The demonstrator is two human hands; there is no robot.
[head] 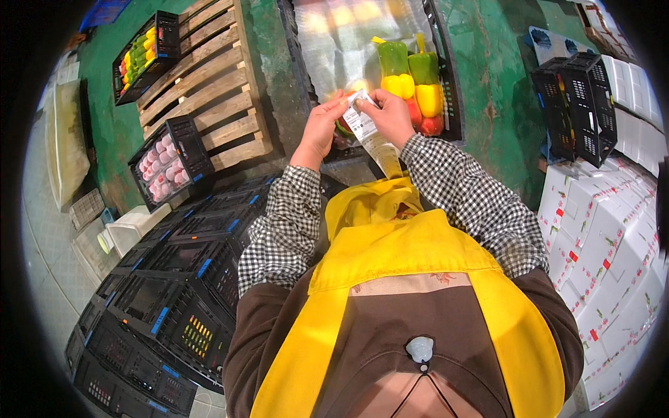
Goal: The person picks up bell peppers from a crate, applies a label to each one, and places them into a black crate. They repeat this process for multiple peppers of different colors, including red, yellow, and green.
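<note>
Both hands pinch the upper end of a strip of printed paper labels [370, 130], which bears writing and hangs down to the yellow apron [402, 245]. My left hand [321, 125] holds its left edge; my right hand [391, 115] has its thumb on the top label. Beneath and beyond them stands a black plastic crate [453, 94] lined with clear plastic film [339, 47]. On the crate's right side lie bagged bell peppers [410, 78], green, yellow and red, in rows. Another pepper pack is partly hidden behind the hands.
At the left, a wooden pallet [219, 78] lies beside a crate of packed peppers [170, 47] and a crate of net-wrapped fruit [196, 151]. Stacked black crates [183, 292] stand at lower left. White printed cartons [601, 251] and upright black crates [590, 109] are at the right.
</note>
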